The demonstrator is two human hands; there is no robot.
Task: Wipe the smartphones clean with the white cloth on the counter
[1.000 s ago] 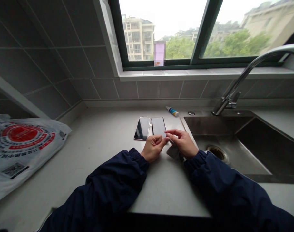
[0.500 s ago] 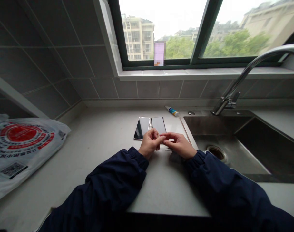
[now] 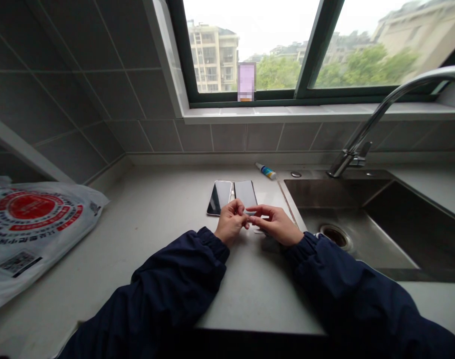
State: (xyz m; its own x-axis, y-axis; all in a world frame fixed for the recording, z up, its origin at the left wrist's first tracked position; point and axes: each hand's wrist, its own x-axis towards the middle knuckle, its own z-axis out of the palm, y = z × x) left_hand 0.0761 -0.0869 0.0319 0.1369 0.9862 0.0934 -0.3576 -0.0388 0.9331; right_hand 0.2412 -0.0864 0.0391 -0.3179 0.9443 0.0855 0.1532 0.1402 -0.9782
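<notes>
My left hand (image 3: pixel 230 223) and my right hand (image 3: pixel 274 225) meet over the counter, their fingertips pinching a thin pale strip (image 3: pixel 252 213) between them. Just beyond the fingers lie a black smartphone (image 3: pixel 220 198) and a dark glossy rectangular panel (image 3: pixel 245 193), side by side. The left hand is nearest the phone's lower right corner. A small blue-and-white tube (image 3: pixel 266 171) lies farther back. A pale flat piece (image 3: pixel 260 231) shows beneath my right hand, partly hidden.
A stainless steel sink (image 3: pixel 336 209) with a chrome faucet (image 3: pixel 384 119) lies to the right. A large printed plastic bag (image 3: pixel 33 219) rests at the left of the white counter (image 3: pixel 148 224). Grey wall tiles and a window stand behind.
My right hand has moved left, closer to my left hand. The grey piece under it has dropped mostly out of view. The head view has shifted slightly.
</notes>
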